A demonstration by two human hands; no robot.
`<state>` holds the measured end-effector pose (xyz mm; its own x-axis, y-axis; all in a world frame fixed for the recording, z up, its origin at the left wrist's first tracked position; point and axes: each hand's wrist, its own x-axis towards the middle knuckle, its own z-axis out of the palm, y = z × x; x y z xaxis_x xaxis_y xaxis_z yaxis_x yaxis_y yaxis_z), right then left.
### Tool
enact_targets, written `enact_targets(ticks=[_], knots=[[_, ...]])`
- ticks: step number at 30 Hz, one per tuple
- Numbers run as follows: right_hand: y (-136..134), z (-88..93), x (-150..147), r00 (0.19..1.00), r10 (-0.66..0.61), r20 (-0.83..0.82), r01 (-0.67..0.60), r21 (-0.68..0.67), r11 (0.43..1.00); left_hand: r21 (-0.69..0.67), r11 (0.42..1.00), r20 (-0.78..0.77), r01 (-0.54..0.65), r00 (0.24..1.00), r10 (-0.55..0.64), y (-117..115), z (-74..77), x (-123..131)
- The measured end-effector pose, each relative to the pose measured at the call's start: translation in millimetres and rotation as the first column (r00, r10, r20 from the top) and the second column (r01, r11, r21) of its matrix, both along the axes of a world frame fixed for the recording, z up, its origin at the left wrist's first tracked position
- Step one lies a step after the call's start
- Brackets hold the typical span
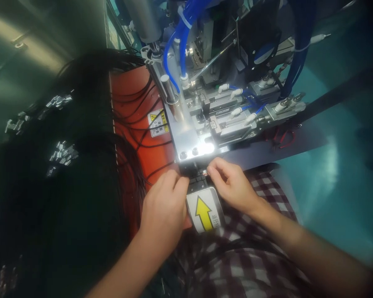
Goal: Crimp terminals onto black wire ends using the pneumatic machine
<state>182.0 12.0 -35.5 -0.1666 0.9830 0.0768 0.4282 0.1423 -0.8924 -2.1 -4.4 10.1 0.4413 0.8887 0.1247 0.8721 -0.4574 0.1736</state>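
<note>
At the front of a metal assembly machine (186, 138), both of my hands are close together. My right hand (234, 186) is closed in a pinch on a small shiny metal piece (204, 172), just below the machine's front plate. On the other side, my left hand (165, 203) is closed with curled fingers; whatever they grip is hidden, though a black cable (161, 169) runs toward it. Between the hands sits a white label (203, 209) with a yellow arrow pointing at the machine, on a rounded block.
An orange base plate (129, 87) with a warning sticker (158, 123) carries several loose black cables. Left of it lie dark cable bundles with silvery metal ends (62, 153). Blue air hoses (183, 37) and pneumatic cylinders (233, 132) stand above. Checked cloth (267, 186) is below.
</note>
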Motion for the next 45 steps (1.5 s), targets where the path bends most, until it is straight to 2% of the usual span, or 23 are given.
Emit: enact_targets(ticks=[5,9,14,18,20,24,26,30,32,38,40,45], knots=[[0,-2.4,0,0.999,-0.001,-0.051,-0.002,-0.058,0.998,0.041,0.998,-0.060,-0.046,0.997,0.049,1,1.7,2],[0,-4.1,0,0.998,0.012,-0.067,-0.019,-0.095,0.995,-0.050,0.997,0.006,-0.059,0.998,0.059,7,3.1,-4],[1,-3.7,2,0.998,0.020,-0.059,-0.026,-0.103,0.994,-0.123,0.992,0.052,0.037,0.998,-0.030,11,5.7,-33],[1,-2.8,3,0.998,0.027,-0.056,-0.033,-0.100,0.994,-0.133,0.984,0.262,0.116,0.962,-0.078,9,5.4,-59],[1,-1.8,3,0.998,0.032,-0.052,-0.037,-0.105,0.994,-0.109,0.983,0.298,0.146,0.948,-0.108,9,3.8,-65],[1,0.1,3,0.999,0.027,-0.038,-0.031,-0.108,0.994,-0.004,0.968,0.128,0.250,0.960,-0.247,9,-2.1,-68],[1,0.5,3,0.999,0.026,-0.034,-0.030,-0.112,0.993,0.082,0.961,0.042,0.263,0.963,-0.266,7,-6.1,-66],[1,-0.4,2,0.999,0.022,-0.040,-0.026,-0.114,0.993,0.270,0.943,-0.031,0.193,0.981,-0.192,-3,-11.9,-56],[1,-1.3,2,0.999,0.018,-0.046,-0.023,-0.109,0.994,0.313,0.939,-0.064,0.143,0.990,-0.129,-9,-12.2,-50],[0,-5.3,0,0.998,0.009,-0.070,-0.013,-0.052,0.999,0.310,0.951,-0.119,0.008,0.992,0.030,-23,-8.9,-39],[0,-7.5,1,0.993,0.006,-0.120,-0.017,-0.088,0.996,0.303,0.952,-0.098,-0.028,0.993,0.061,-24,-9.7,-39],[0,-12.5,8,0.954,-0.018,-0.299,-0.077,-0.305,0.949,0.247,0.968,0.094,-0.052,0.995,0.030,-20,-16.0,-44]])
